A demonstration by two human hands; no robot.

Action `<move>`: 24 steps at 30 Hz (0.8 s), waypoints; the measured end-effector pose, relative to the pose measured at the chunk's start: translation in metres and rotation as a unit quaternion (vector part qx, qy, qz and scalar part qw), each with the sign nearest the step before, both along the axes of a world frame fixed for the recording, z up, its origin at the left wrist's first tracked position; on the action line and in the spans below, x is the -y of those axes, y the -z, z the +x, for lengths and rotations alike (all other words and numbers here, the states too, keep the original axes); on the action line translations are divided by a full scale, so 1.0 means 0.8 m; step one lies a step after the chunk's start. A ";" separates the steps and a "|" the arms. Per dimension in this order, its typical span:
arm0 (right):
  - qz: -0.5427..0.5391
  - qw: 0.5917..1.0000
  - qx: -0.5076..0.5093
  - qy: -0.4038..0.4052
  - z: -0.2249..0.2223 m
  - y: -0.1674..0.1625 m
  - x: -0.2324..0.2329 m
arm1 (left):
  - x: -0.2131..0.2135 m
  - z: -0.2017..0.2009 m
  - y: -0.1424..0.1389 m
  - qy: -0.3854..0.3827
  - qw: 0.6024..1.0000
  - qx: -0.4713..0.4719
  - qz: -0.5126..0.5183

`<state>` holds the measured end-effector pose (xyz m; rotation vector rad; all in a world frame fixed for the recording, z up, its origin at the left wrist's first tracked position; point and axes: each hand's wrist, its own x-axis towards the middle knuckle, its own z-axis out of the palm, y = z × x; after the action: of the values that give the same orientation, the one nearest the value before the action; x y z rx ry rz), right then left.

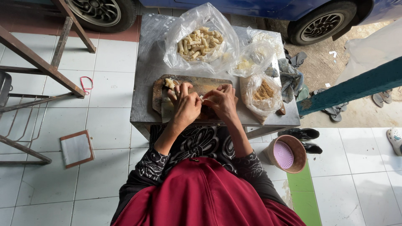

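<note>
My left hand (184, 104) and my right hand (222, 101) meet over a wooden cutting board (201, 83) on a small metal table (146, 79). Together they pinch a small pale wrapper roll (202, 98) between their fingertips. A lump of pale filling (169, 83) lies at the board's far left corner. Beyond the board a clear plastic bag (200, 42) holds several finished pale rolls. A second bag (264, 93) at the right holds brown crumbs.
Another clear bag (251, 58) sits behind the crumb bag. A basket with a purple lid (287, 154) stands on the tiled floor at my right. A metal rack frame (37, 67) is at the left; car wheels (322, 25) and sandals (383, 97) lie beyond.
</note>
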<state>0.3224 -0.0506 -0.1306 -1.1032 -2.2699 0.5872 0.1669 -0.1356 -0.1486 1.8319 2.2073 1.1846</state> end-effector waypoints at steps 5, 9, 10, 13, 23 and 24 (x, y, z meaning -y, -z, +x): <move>0.058 0.998 -0.034 -0.003 0.009 0.008 0.011 | -0.001 0.001 -0.005 -0.009 0.999 -0.038 0.028; 0.064 0.997 -0.029 0.011 0.012 0.014 0.010 | -0.001 0.003 -0.007 -0.025 0.999 -0.015 0.015; 0.054 0.998 -0.020 0.021 0.010 0.015 0.008 | 0.001 0.004 -0.007 -0.027 0.999 -0.013 0.024; 0.036 0.999 0.017 0.002 0.007 0.012 -0.003 | 0.004 0.002 -0.007 -0.020 0.998 -0.019 0.049; 0.069 0.997 -0.013 -0.023 0.013 0.015 0.006 | -0.002 -0.004 0.007 0.017 0.988 -0.150 0.035; 0.063 0.998 -0.013 -0.018 0.012 0.015 0.007 | -0.002 -0.004 0.008 0.017 0.988 -0.155 0.023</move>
<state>0.3320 -0.0564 -0.1426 -0.9901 -2.2752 0.4619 0.1639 -0.1338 -0.1550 2.1952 2.3027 1.0116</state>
